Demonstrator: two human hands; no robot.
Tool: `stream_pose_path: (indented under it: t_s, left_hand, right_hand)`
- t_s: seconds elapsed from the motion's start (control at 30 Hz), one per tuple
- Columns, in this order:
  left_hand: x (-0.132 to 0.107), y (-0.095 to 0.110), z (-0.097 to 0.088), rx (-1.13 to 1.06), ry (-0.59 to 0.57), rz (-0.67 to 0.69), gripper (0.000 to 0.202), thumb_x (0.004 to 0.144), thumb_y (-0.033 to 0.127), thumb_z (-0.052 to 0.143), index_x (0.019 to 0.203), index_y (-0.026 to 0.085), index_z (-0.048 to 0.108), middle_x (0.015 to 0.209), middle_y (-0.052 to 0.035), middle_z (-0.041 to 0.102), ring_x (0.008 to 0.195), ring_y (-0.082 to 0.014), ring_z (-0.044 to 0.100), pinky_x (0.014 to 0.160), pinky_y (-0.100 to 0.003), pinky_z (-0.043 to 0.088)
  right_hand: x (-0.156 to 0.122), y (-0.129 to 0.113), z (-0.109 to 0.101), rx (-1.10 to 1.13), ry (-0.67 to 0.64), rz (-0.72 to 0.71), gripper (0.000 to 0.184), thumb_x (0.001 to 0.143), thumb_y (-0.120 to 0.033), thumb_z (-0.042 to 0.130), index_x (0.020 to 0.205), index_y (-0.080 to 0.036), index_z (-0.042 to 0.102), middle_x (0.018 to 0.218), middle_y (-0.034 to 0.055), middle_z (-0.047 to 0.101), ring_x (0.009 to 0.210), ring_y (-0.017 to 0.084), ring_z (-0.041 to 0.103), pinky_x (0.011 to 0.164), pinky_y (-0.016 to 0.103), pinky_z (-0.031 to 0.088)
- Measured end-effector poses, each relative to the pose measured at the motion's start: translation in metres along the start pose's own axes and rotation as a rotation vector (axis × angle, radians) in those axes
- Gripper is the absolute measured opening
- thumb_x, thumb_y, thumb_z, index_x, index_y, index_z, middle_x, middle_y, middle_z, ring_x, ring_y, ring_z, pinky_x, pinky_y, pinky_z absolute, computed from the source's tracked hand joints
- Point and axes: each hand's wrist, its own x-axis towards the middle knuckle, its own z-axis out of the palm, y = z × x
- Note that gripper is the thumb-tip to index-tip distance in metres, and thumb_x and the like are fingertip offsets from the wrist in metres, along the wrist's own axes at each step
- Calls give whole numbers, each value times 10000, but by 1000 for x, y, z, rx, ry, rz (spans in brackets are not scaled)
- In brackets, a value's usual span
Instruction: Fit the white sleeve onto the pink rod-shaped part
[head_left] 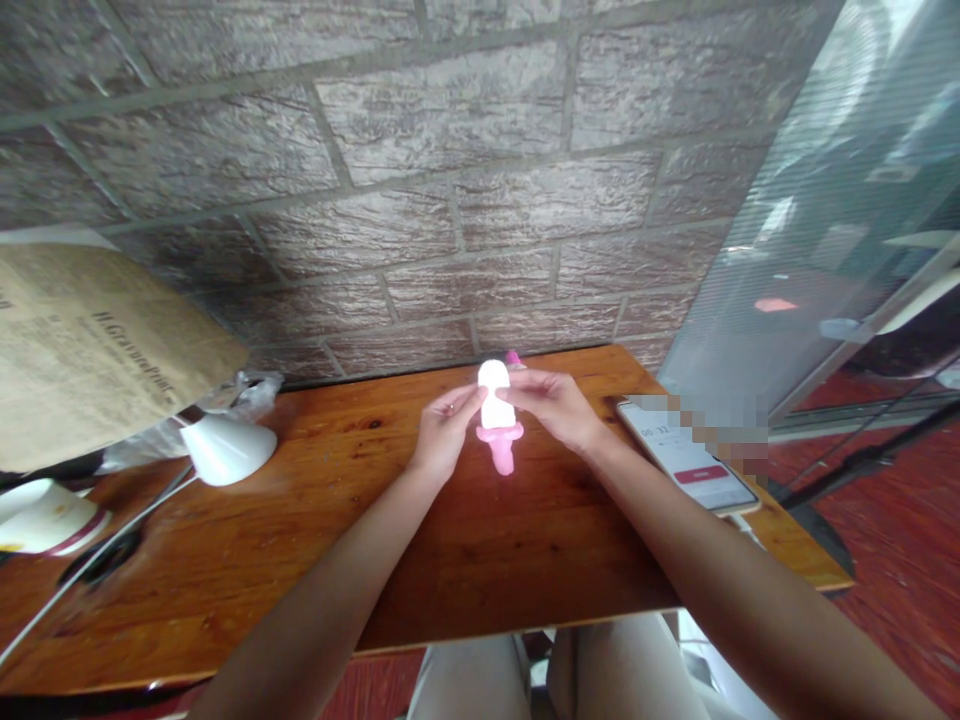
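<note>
- Left hand (442, 432), right hand (553, 408) both pinching white-and-pink piece (496, 415) near worktop's (315, 570) far edge.
- Step: likely two-handed handling.
- Next move calls for even pressure from me.

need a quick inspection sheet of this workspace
Surface: wooden table with dark spots.
Job's things: white-and-pink object, pink end toward the person; pink item behind it, mostly hidden.
Clutter: paper bag, cup and white cone on the left; phone on the right.
Hands: left hand and right hand both grip the object's white part.
Cables: white cable by the cone; another at the phone's near end.
Surroundings: brick-patterned wall behind; glass panel and red floor at right.
</note>
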Motion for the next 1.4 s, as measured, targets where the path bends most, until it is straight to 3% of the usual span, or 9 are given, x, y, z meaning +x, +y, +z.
stream_pose_path:
  t_s: [0.3,0.43,0.6,0.83,1.0,1.07,1.2,1.4]
  left_hand:
    - [0,2,1,-30,-5,7,301,659,361,827,882,167,769,881,-56,747,784,-172,665,739,-295,516]
    - [-1,4,1,-49,16,-11,294,641,353,840,854,165,766,852,-45,745,760,-160,661,743,-294,519]
    - [-1,6,2,-49,-2,-15,315,632,373,841,858,170,759,878,-46,746,790,-175,667,763,-311,519]
    - [0,7,1,-68,17,-13,295,646,382,831,838,171,754,855,-35,740,787,-176,666,792,-323,499]
    - [1,6,0,-84,-4,-45,329,656,406,821,871,169,748,881,-46,737,784,-177,662,775,-323,503]
    - [1,5,-2,-28,-40,-31,329,686,433,795,872,165,748,879,-50,735,788,-181,660,775,-319,500]
    - [1,3,-11,285,-102,42,300,733,440,756,810,150,753,828,-51,735,783,-185,651,752,-279,468]
    - [1,-1,-22,456,-217,-10,336,765,473,712,861,156,768,833,-62,750,791,-214,667,759,-296,463]
  right_hand:
    - [-2,-1,3,31,-15,41,294,722,-405,773,954,-224,771,915,15,743,898,197,654,969,416,442]
    - [-2,-1,3,-41,11,102,312,747,-467,736,893,-194,777,798,-1,689,754,159,596,881,393,455]
    - [-2,1,3,-93,6,65,330,749,-496,723,847,-185,772,764,-10,653,781,156,558,878,370,427]
    - [-3,-3,4,25,-73,135,353,764,-517,703,807,-171,754,706,-12,624,672,128,536,728,314,455]
    - [-3,-1,3,73,-87,176,318,728,-478,747,725,-161,734,687,-12,640,652,122,539,714,298,456]
    - [-2,0,1,79,-85,174,324,733,-480,740,723,-157,733,683,-10,641,648,119,538,711,296,453]
    - [-1,3,-5,58,-98,182,349,741,-496,727,745,-147,737,675,-8,636,647,118,534,705,294,439]
    - [0,3,-7,-4,-72,170,365,733,-508,727,653,-152,702,625,-25,585,624,108,487,662,270,400]
